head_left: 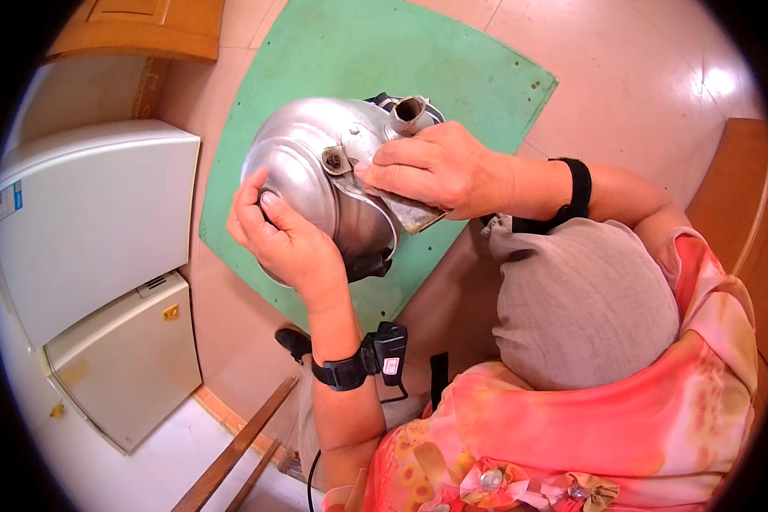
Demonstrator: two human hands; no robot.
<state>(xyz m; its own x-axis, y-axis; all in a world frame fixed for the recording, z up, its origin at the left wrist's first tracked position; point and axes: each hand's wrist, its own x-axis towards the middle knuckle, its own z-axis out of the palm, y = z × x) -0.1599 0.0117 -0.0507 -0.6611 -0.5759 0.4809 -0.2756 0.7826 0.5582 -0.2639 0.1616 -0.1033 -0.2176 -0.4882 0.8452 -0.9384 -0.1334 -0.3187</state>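
The silvery kettle (341,218) rested on the green board (478,77), which presumably gave it firm backing. The left hand (294,252) had its fingers curled, pinching at the middle of the lid (303,192) — perhaps to steady it — while the right hand's (444,171) fingers grasped a flat grey metal piece (416,217) (possibly the handle), apparently to stop the body turning.

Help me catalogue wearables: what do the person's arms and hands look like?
Left hand and right hand are ungloved. A black strap on the left forearm carries a black box with a white label; a black cable shows alongside. A black band circles the right wrist. The right sleeve is coral with pale patches.
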